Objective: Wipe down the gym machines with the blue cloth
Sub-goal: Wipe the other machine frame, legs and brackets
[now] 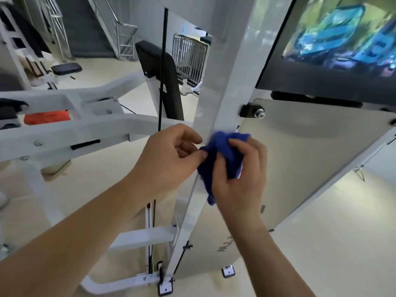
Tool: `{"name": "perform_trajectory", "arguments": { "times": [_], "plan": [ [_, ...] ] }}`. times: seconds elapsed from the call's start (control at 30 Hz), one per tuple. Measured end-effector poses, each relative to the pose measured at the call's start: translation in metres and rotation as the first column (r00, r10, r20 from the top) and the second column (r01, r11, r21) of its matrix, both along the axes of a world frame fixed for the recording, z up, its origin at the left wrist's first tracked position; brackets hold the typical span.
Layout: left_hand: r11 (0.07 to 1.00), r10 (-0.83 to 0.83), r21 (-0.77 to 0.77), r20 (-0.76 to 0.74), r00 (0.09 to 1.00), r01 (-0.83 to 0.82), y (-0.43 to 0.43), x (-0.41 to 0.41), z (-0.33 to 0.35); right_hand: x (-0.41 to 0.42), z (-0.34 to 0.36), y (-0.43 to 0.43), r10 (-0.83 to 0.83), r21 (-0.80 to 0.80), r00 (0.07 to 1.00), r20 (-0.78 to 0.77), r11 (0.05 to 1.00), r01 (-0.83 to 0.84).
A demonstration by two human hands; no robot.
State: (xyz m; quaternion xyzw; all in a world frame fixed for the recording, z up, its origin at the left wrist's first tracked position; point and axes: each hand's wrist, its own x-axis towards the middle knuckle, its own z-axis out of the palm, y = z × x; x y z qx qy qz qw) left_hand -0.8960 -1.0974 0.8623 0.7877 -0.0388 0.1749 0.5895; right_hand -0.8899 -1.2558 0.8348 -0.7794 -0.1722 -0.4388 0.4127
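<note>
- Gym machine - its slanted white post (227,86) runs up directly behind both sets of fingertips; the pale guard panel (310,157) lies to the right of the right-hand fingers.
- A thin black cable (161,71) hangs just left of and above the left knuckles. Keep the cloth off it.
- Right hand (242,181): fingers curled round the blue cloth (222,151), holding the bunched wad against the post's front face.
- Left hand (169,155): fingers curled in; thumb and forefinger look to pinch the cloth's left edge. Reads as a regrip or refold, not a stroke.
- The cloth sits between the two hands' fingers, touching the post, with a tail hanging below the right thumb.
- To do it well: flatten the wad for more contact and make long strokes along the post. Wrap round the edge nearest the left fingers, then dab the bolt (258,112) above the right fingertips.
</note>
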Motion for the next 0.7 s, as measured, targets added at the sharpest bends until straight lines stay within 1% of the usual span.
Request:
{"name": "perform_trajectory", "arguments": {
  "times": [0.13, 0.2, 0.3, 0.37, 0.43, 0.47, 0.53, 0.63, 0.7],
  "plan": [
    [0.999, -0.039, 0.019, 0.014, 0.999, 0.039, 0.01, -0.002, 0.011, 0.015, 0.044, 0.005, -0.043, 0.048, 0.996, 0.084, 0.998, 0.039],
    [1.0, -0.017, 0.023, -0.006, 1.0, 0.017, 0.016, -0.003, 0.005, 0.015, 0.044, 0.01, -0.064, 0.058, 0.992, 0.107, 0.997, 0.058],
    [0.999, 0.02, 0.038, -0.069, 0.997, -0.017, 0.019, -0.007, -0.017, 0.012, 0.008, 0.012, -0.062, -0.002, 0.994, 0.09, 0.998, 0.062],
    [0.999, 0.029, 0.041, -0.104, 0.994, -0.025, 0.02, -0.011, -0.033, 0.006, -0.026, 0.016, -0.069, -0.089, 0.997, 0.028, 0.993, 0.071],
    [0.999, 0.041, 0.037, -0.127, 0.991, -0.036, 0.021, -0.013, -0.046, 0.001, -0.048, 0.021, -0.067, -0.189, 0.998, 0.015, 0.98, 0.069],
    [0.998, 0.049, 0.046, -0.137, 0.989, -0.043, 0.022, -0.013, -0.051, 0.002, -0.049, 0.023, -0.062, -0.207, 0.998, 0.031, 0.976, 0.067],
    [0.997, 0.052, 0.059, -0.182, 0.982, -0.042, 0.023, -0.014, -0.06, 0.013, -0.033, 0.023, -0.073, -0.196, 0.993, 0.091, 0.977, 0.089],
    [0.999, 0.038, 0.009, -0.258, 0.965, -0.037, 0.022, -0.02, -0.073, 0.028, -0.001, 0.019, -0.101, -0.167, 0.975, 0.196, 0.977, 0.134],
    [0.999, 0.036, 0.001, -0.28, 0.959, -0.037, 0.022, -0.024, -0.081, 0.031, -0.01, 0.013, -0.1, -0.188, 0.967, 0.233, 0.971, 0.146]
  ]
}}
